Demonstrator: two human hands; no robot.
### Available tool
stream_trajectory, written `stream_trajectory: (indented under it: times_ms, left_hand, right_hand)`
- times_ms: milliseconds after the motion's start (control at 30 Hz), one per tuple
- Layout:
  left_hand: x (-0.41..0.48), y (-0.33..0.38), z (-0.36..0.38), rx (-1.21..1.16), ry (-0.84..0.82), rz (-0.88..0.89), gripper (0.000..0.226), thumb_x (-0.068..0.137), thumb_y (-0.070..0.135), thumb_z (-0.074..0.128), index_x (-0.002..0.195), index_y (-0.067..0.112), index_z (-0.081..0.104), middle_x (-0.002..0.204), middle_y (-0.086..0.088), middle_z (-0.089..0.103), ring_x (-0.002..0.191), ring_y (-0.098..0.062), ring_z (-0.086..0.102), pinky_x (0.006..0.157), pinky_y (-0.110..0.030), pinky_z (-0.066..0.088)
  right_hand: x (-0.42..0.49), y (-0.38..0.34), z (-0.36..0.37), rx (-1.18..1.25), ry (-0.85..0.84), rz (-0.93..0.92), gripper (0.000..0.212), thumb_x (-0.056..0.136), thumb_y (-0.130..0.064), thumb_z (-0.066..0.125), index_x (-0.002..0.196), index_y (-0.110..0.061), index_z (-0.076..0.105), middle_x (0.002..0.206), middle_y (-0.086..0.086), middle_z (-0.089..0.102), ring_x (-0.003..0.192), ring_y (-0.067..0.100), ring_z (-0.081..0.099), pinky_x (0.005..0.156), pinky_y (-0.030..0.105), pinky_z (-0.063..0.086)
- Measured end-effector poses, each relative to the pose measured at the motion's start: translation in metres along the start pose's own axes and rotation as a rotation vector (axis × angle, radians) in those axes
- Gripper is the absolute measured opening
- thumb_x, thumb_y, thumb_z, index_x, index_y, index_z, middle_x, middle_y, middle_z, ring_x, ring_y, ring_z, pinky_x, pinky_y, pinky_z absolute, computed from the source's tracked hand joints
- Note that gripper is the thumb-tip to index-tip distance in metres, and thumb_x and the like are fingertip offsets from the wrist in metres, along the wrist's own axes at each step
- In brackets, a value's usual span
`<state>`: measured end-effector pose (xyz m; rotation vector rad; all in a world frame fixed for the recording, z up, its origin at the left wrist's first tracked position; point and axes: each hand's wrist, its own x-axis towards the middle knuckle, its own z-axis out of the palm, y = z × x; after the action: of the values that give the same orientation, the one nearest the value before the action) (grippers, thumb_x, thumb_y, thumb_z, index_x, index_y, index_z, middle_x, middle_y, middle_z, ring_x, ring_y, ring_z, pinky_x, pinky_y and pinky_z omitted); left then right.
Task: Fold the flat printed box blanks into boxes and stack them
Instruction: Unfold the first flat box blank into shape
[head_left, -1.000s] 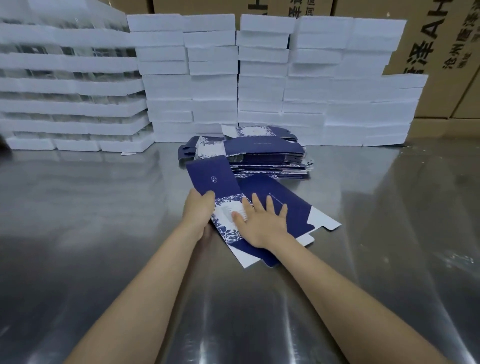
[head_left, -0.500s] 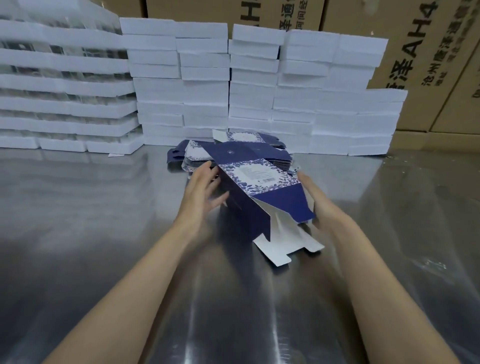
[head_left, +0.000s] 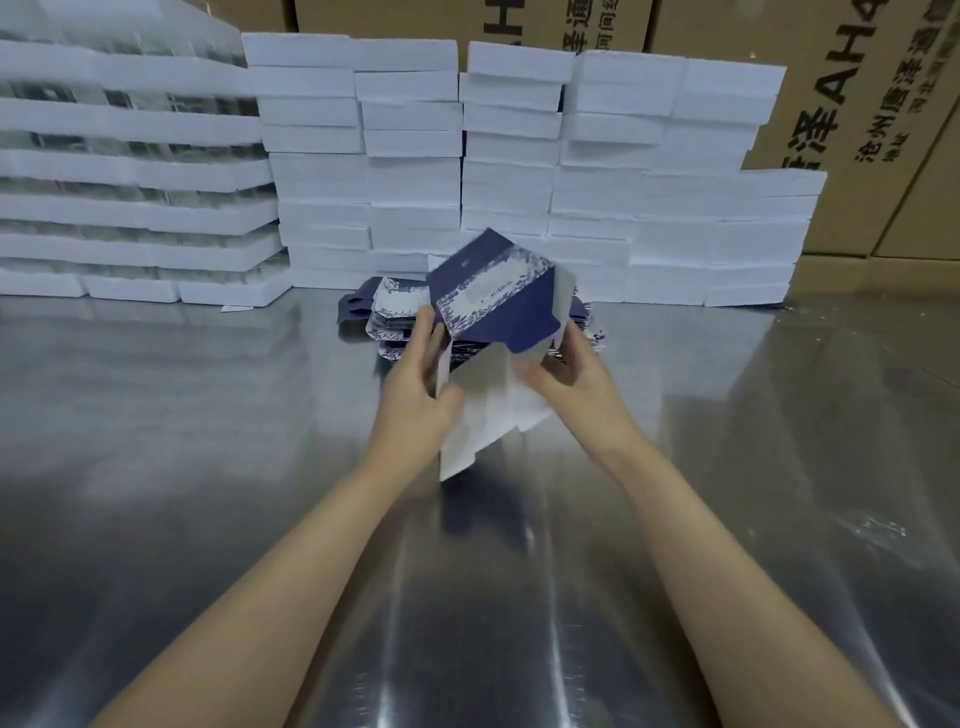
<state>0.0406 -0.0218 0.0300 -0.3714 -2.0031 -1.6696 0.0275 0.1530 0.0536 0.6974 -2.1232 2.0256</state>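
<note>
1. Counter (head_left: 208, 467): bare reflective metal. Brown cartons (head_left: 857, 104) and white stacks (head_left: 519, 171) line its far edge.
2. Pile of flat blanks (head_left: 395, 312): on the counter in front of the white stacks, just behind your hands.
3. Box (head_left: 498, 301): navy print, half erected, held clear of the counter and tilted, with its white flaps (head_left: 483, 405) hanging towards you. Half a second ago those flaps rested on the counter; a second ago the blank lay flat under both palms.
4. Handling, as a judgement: thin card, light, stiff only along the scored creases and easily dented on the panels. Hold it by the side walls near the corners, not by the loose flaps.
5. Left hand (head_left: 415, 400): grips the box's left wall, fingers up along it.
6. Right hand (head_left: 571, 379): pinches the lower right side, thumb on a flap. Motion blur hides the finer detail.
</note>
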Motion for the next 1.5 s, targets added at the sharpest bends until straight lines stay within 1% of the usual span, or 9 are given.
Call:
stream_trajectory:
  times_ms: [133, 267, 333, 500, 633, 800, 1033, 1267, 1500]
  left_hand:
    - [0.005, 0.008, -0.011, -0.093, 0.202, -0.005, 0.054, 0.078, -0.014, 0.051, 0.115, 0.020, 0.070, 0.106, 0.017, 0.071, 0.089, 0.001, 0.063, 0.076, -0.009, 0.045]
    - [0.010, 0.008, -0.017, -0.171, 0.351, -0.023, 0.032, 0.085, -0.005, 0.058, 0.083, 0.025, 0.069, 0.068, 0.024, 0.065, 0.065, 0.002, 0.054, 0.061, -0.014, 0.043]
    - [0.012, 0.006, -0.017, -0.038, 0.374, -0.005, 0.025, 0.092, 0.007, 0.060, 0.071, 0.019, 0.063, 0.059, 0.019, 0.054, 0.058, 0.004, 0.045, 0.058, -0.013, 0.035]
    - [0.013, 0.000, -0.020, 0.013, 0.406, -0.074, 0.019, 0.096, 0.026, 0.059, 0.092, 0.009, 0.067, 0.081, 0.000, 0.067, 0.072, -0.013, 0.057, 0.069, -0.032, 0.046]
    - [0.019, 0.004, -0.024, -0.118, 0.455, -0.131, 0.014, 0.096, 0.024, 0.061, 0.082, 0.020, 0.060, 0.078, 0.007, 0.064, 0.065, -0.002, 0.056, 0.060, -0.016, 0.047]
    - [0.024, -0.002, -0.036, -0.262, 0.470, -0.251, 0.014, 0.098, 0.025, 0.057, 0.105, 0.014, 0.063, 0.108, -0.005, 0.069, 0.106, -0.027, 0.065, 0.095, -0.047, 0.052]
    - [0.023, -0.009, -0.037, -0.277, 0.438, -0.274, 0.008, 0.097, 0.026, 0.059, 0.093, 0.021, 0.064, 0.099, 0.002, 0.070, 0.100, -0.021, 0.065, 0.097, -0.050, 0.051]
    - [0.023, -0.010, -0.039, -0.283, 0.449, -0.250, 0.007, 0.097, 0.025, 0.060, 0.097, 0.020, 0.065, 0.102, 0.000, 0.071, 0.105, -0.024, 0.066, 0.097, -0.049, 0.051]
    - [0.017, -0.004, -0.025, -0.301, 0.381, -0.200, 0.015, 0.094, 0.030, 0.063, 0.085, 0.019, 0.069, 0.083, 0.004, 0.073, 0.079, -0.014, 0.068, 0.070, -0.032, 0.057]
  right_hand:
    - [-0.001, 0.004, 0.003, 0.021, 0.232, 0.041, 0.015, 0.099, -0.019, 0.052, 0.110, -0.013, 0.061, 0.081, -0.020, 0.068, 0.076, 0.000, 0.064, 0.074, 0.023, 0.055]
    - [0.001, 0.009, 0.005, 0.079, 0.406, 0.123, 0.023, 0.100, -0.020, 0.048, 0.106, -0.004, 0.064, 0.105, 0.016, 0.070, 0.102, 0.033, 0.064, 0.100, 0.050, 0.046]
    - [0.002, 0.009, 0.009, 0.094, 0.449, 0.096, 0.017, 0.099, -0.016, 0.049, 0.107, -0.010, 0.063, 0.106, 0.011, 0.070, 0.104, 0.032, 0.063, 0.101, 0.054, 0.044]
    - [-0.004, 0.013, 0.011, -0.026, 0.586, -0.147, 0.030, 0.091, -0.020, 0.055, 0.107, -0.042, 0.042, 0.073, -0.002, 0.071, 0.072, 0.030, 0.067, 0.080, 0.039, 0.056]
    - [-0.004, 0.004, 0.007, -0.096, 0.574, -0.358, 0.042, 0.091, -0.012, 0.052, 0.108, -0.048, 0.041, 0.090, -0.012, 0.063, 0.067, 0.026, 0.066, 0.063, 0.029, 0.055]
    - [0.004, 0.001, -0.009, 0.132, 0.205, -0.025, 0.045, 0.088, 0.015, 0.036, 0.093, -0.014, 0.070, 0.083, -0.011, 0.073, 0.070, 0.009, 0.066, 0.063, 0.024, 0.054]
    - [-0.004, 0.011, -0.019, -0.317, -0.036, -0.084, 0.063, 0.072, 0.011, 0.058, 0.115, -0.035, 0.053, 0.122, -0.016, 0.060, 0.112, -0.001, 0.057, 0.082, 0.016, 0.047]
    - [-0.006, 0.010, -0.016, -0.217, -0.096, -0.047, 0.066, 0.073, 0.013, 0.063, 0.117, -0.035, 0.050, 0.110, -0.022, 0.066, 0.093, -0.002, 0.064, 0.076, 0.015, 0.050]
    - [-0.005, 0.013, 0.006, -0.235, 0.504, -0.163, 0.022, 0.075, -0.021, 0.081, 0.083, -0.031, 0.063, 0.079, -0.030, 0.062, 0.078, -0.005, 0.056, 0.075, 0.023, 0.046]
